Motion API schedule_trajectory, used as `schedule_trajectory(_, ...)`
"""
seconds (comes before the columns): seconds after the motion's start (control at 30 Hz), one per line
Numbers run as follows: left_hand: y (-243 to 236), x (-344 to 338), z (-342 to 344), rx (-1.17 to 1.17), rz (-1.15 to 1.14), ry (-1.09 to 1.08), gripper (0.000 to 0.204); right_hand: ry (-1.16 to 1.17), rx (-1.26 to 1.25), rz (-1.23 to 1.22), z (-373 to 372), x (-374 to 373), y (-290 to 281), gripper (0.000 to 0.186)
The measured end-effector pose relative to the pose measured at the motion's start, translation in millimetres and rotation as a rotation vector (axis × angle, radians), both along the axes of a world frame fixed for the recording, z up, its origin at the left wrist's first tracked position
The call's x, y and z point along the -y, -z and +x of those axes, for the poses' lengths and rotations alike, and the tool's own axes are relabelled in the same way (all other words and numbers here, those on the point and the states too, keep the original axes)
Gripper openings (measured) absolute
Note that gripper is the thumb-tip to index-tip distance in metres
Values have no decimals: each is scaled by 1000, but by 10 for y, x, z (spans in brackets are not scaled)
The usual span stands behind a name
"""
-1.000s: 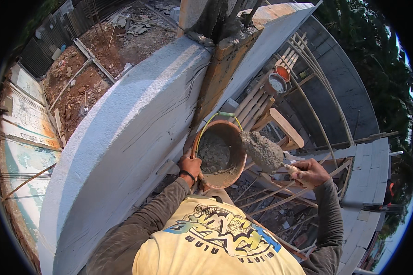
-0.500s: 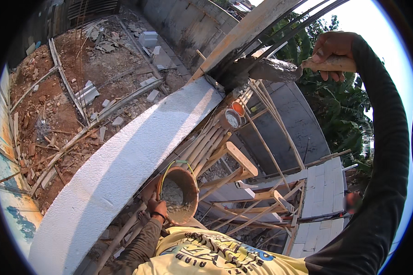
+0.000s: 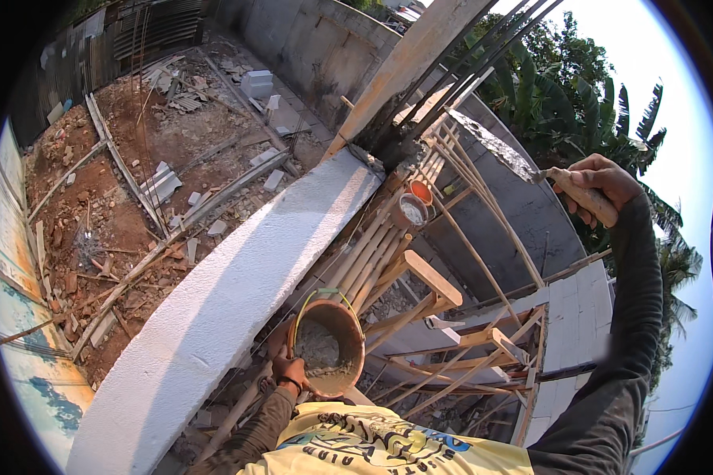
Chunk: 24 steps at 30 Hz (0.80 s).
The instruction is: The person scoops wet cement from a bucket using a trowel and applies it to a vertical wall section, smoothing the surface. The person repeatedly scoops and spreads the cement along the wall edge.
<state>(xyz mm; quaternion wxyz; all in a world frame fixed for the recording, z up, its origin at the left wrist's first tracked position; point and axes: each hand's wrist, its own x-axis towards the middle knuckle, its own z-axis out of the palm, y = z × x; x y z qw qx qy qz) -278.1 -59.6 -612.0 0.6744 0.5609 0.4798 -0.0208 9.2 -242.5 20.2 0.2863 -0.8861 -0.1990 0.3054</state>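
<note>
Near the bottom centre my left hand (image 3: 287, 370) is closed on the rim of a terracotta-coloured bucket (image 3: 352, 362) with a yellow handle and grey mortar (image 3: 317, 348) inside. My right hand (image 3: 598, 186) grips the wooden handle of a trowel (image 3: 505, 154), held up at the right, its long blade coated thinly with mortar. Left of the blade, a concrete column (image 3: 408, 63) with dark rebar (image 3: 489, 59) rises from the end of a white block wall (image 3: 238, 277). Dark, rough mortar (image 3: 366, 160) lies at the column's foot.
A bamboo scaffold (image 3: 372, 261) with an orange bucket (image 3: 420, 191) and a grey bucket (image 3: 412, 211) sits below the wall, among timber braces (image 3: 432, 277). Rubble and planks cover the ground (image 3: 119, 198) at left, bordered by corrugated sheets (image 3: 150, 36). A grey wall (image 3: 507, 222) and banana trees stand at right.
My right hand swung the loaded trowel from the bucket up to the column, then drew rightward and slightly down, leaving less mortar on the blade. The view tilted outward over the wall.
</note>
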Motion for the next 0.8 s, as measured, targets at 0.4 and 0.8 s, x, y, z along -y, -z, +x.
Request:
schedule_trajectory(0.4,546,138,449,26,-38,-2,62,109,177,-63,-1419,950,5712,39)
schedule_trajectory(0.8,3434,1039,2325,29,-162,-91,70,702,-3,-226,-955,1057,9116,46)
